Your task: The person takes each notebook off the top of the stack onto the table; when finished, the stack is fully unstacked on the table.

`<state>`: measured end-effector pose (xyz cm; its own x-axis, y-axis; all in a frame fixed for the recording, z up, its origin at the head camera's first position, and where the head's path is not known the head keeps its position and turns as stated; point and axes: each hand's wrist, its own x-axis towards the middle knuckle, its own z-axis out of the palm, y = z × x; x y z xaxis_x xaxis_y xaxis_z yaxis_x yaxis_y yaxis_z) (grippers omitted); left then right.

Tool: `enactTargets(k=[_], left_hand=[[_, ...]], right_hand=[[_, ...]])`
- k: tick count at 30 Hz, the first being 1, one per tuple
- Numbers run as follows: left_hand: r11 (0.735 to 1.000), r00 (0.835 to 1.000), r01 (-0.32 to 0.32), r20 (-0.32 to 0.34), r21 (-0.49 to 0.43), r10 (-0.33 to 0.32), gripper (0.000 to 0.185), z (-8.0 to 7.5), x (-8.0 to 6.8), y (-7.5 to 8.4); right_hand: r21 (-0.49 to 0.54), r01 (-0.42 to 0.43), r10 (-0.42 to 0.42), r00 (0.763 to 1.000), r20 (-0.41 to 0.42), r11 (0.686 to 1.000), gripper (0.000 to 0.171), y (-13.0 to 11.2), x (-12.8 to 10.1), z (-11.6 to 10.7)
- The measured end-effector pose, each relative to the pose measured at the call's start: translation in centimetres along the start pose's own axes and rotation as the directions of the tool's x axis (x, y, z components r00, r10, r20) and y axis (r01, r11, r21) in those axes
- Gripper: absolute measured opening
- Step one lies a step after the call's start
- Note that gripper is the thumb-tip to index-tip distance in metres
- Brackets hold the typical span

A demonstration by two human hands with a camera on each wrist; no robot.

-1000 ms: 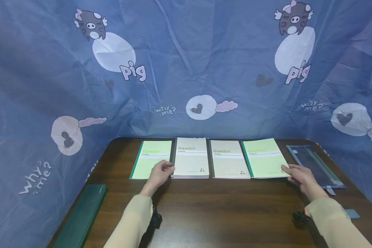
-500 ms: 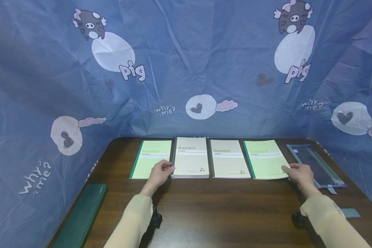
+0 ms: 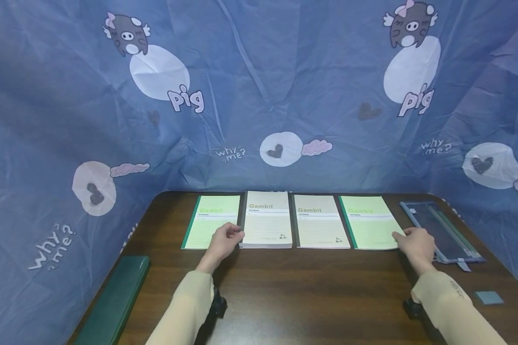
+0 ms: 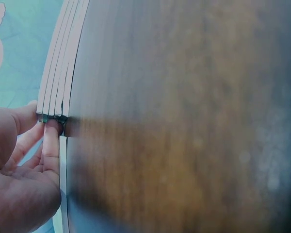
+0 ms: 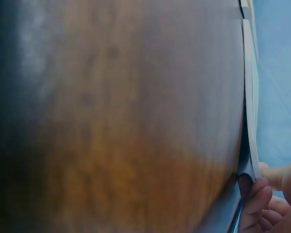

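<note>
Left hand: the left hand [image 3: 222, 241] rests on the near right corner of the far-left green notebook [image 3: 211, 221], fingertips [image 4: 52, 127] pressed to the near corner of the thick cream notebook [image 3: 266, 219] beside it; it pinches the stacked page edges there more than it wraps them.
Right hand: the right hand [image 3: 416, 242] lies at the near right corner of the right green notebook [image 3: 369, 222], fingers [image 5: 254, 196] curled round that thin corner, thumb above.
Row: four "Gambit" notebooks lie side by side along the far edge of the surface [image 3: 311, 297]; the third is a thin cream notebook [image 3: 319, 221].
Change: over the last second the right green notebook has swung from a slight skew to lie square with its neighbour; the right hand has drawn a little inward with it, while the left hand has not shifted. In my judgement the row is being squared up, and now looks even.
Materials: matte paper covers, flat rectangles with dark spines; the thick one shows layered page edges in the left wrist view. The surface is dark wood grain with a dull sheen.
Other things: a clear plastic zip pouch [image 3: 441, 230] far right, a dark green flat case [image 3: 112, 299] near left, a small grey-blue block [image 3: 488, 297] near right, wrinkled blue cartoon-pig cloth [image 3: 259, 86] behind.
</note>
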<state>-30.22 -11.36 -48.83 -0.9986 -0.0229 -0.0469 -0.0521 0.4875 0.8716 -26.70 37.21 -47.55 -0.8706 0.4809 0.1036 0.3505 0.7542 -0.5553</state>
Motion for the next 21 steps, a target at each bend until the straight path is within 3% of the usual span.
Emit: enactTargets(k=[9, 21], left_hand=[[1.000, 1.000, -0.014, 0.000, 0.001, 0.014, 0.029, -0.01, -0.14, 0.02], [1.000, 1.000, -0.021, 0.008, -0.006, 0.022, 0.029, -0.01, -0.23, 0.06]], right_hand=[[-0.084, -0.002, 0.003, 1.000, 0.007, 0.996, 0.041, 0.04, -0.23, -0.43], [-0.063, -0.015, 0.014, 1.000, -0.011, 0.998, 0.041, -0.25, -0.37, -0.41]])
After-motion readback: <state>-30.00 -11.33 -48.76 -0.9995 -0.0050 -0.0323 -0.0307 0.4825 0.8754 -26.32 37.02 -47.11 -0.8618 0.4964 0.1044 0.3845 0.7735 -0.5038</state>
